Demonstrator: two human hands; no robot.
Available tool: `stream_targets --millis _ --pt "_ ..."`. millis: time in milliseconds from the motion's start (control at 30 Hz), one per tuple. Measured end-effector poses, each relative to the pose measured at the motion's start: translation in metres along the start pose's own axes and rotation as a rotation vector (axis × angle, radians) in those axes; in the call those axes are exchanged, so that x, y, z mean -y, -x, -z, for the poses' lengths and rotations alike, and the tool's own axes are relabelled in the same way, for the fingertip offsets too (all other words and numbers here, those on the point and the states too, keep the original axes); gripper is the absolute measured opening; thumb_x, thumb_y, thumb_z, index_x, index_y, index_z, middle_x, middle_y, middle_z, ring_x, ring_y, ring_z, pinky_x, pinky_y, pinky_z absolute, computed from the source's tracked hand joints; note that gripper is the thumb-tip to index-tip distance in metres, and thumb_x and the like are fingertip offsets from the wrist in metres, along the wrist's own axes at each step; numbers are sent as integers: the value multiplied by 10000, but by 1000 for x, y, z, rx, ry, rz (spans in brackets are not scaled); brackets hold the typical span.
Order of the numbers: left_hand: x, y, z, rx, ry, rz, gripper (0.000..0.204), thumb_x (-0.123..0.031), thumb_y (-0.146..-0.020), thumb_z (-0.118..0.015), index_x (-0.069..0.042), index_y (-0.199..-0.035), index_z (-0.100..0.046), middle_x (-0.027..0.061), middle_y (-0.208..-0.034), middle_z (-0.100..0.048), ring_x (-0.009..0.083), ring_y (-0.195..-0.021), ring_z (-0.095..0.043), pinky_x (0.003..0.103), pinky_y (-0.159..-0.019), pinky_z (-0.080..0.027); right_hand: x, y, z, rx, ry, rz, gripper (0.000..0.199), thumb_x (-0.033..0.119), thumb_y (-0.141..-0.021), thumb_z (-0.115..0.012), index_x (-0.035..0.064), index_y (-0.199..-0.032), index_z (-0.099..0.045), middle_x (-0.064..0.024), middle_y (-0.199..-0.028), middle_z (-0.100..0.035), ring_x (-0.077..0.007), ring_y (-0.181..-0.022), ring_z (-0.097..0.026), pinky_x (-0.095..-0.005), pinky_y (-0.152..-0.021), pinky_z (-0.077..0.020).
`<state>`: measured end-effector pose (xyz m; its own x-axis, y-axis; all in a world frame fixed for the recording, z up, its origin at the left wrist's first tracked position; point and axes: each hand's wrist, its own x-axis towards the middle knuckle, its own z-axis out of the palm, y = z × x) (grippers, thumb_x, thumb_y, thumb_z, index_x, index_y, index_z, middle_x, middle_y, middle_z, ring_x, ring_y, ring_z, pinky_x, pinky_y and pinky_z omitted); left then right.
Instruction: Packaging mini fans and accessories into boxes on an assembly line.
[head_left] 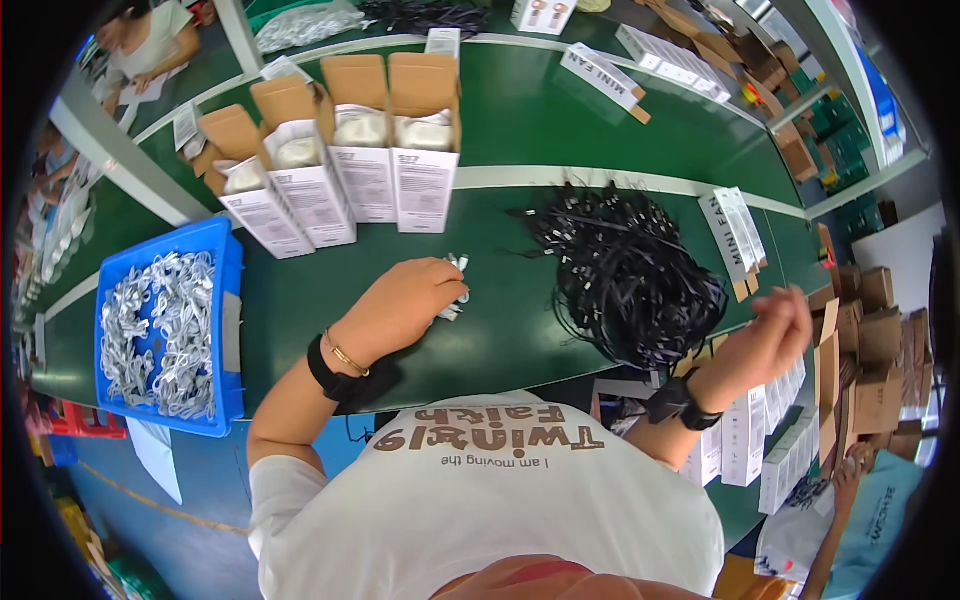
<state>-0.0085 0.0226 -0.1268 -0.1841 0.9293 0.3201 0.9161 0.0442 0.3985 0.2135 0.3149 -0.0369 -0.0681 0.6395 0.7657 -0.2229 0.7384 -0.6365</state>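
Note:
My left hand point(405, 305) is closed around a small bundled white cable point(455, 300) just above the green table; its ends stick out past my fingers. To the right, my right hand point(755, 345) is raised near the table's front edge. Its fingers are loosely curled and slightly blurred, and I see nothing in them. Between my hands and a little farther off lies a tangled heap of black straps point(640, 280). Beyond my left hand stand several white boxes point(425, 190) with brown flaps up, each with a white wrapped item point(425, 132) inside.
At the left, a blue bin point(232, 330) holds many bundled white cables point(180, 345). Closed white boxes lie at the right point(733, 235) and far side point(605, 78). More white boxes point(742, 440) stand below my right forearm. Metal posts point(125, 150) rise beside the table. Other people sit nearby.

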Motion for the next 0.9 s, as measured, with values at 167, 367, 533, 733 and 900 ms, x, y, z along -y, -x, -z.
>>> stream_targets --millis 167,367,533,733,900 --pt "14 -29 -18 179 -125 -23 193 6 -697 -557 -24 -883 -601 96 -985 -578 291 -931 -545 363 -766 -476 -45 48 21 418 344 -160 135 43 -885 -591 15 -1011 -630 -26 -932 -611 -81 -748 -538 -204 -659 -437" --pt "8 -57 -22 187 -320 13 127 -19 -731 -571 -42 -856 -560 99 -898 -542 282 -884 -531 374 -720 -455 -63 82 18 641 525 101 207 20 -789 -635 32 -996 -631 -101 -977 -626 -237 -882 -594 -327 -775 -463" --pt "-14 -132 -27 119 15 59 91 -74 -812 -581 -44 -893 -552 109 -851 -528 294 -842 -528 386 -712 -440 -85 103 19 770 529 51 217 54 -750 -650 54 -966 -637 -90 -1020 -622 -281 -981 -562 -368 -836 -427" --pt "-15 -252 -109 -35 267 -194 107 -115 -754 -576 -21 -754 -627 161 -774 -592 335 -754 -573 405 -674 -459 -87 106 23 766 593 121 223 132 -759 -654 95 -979 -649 -32 -1044 -608 -232 -1007 -546 -360 -834 -407" --pt "-10 -295 -131 442 60 -73 131 -122 -707 -591 -9 -734 -651 191 -721 -611 337 -674 -591 404 -625 -467 -89 107 20 757 577 108 226 136 -758 -653 100 -981 -654 -27 -1037 -609 -228 -995 -547 -364 -827 -409"
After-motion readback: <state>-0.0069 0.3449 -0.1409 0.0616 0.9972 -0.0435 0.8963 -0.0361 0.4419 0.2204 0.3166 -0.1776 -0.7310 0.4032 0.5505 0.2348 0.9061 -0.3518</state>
